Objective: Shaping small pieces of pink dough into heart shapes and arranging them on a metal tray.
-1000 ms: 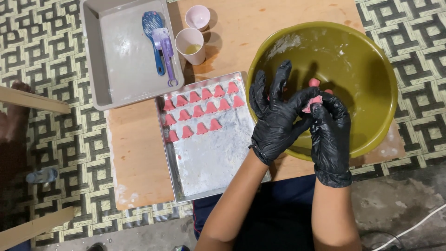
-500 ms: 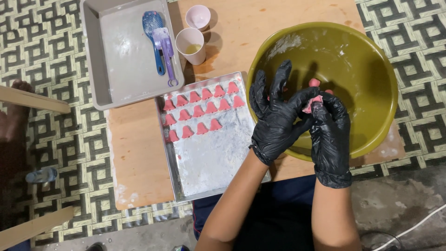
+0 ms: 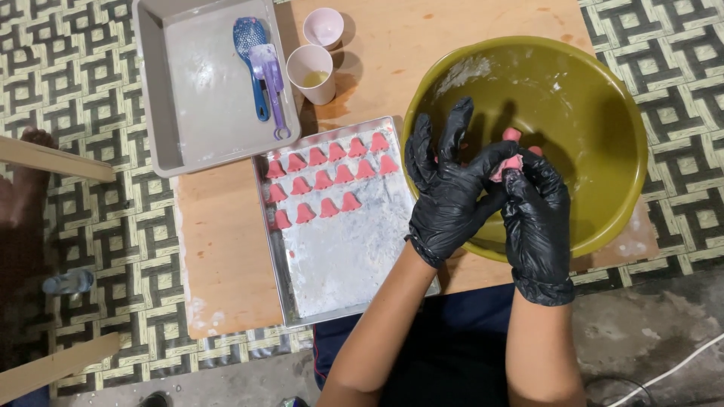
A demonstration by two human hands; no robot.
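As it sits pinched between the two gloved hands above the near left part of the bowl (image 3: 603, 98), the pink dough (image 3: 511, 157) is judged soft, light and easily marked; little of it is seen, most being hidden by the gloves. Its shape is expected to give under any firm squeeze, so a light hold at the edges with the fingertips is judged best, and some sticking to the gloves may be expected. The dough is gripped by the right hand (image 3: 537, 218), whose fingers are curled closed around it from below. It is also held by the left hand (image 3: 451, 188) between thumb and forefinger, while the other three fingers are spread upward and touch nothing. A floured metal tray (image 3: 347, 264) lies just left of the bowl, with three rows of pink bell-shaped pieces (image 3: 326, 181) at its far end. Beyond it a grey tray (image 3: 188, 120) holding two scoops (image 3: 260, 64) is noted, and two cups (image 3: 313, 73) beside it.
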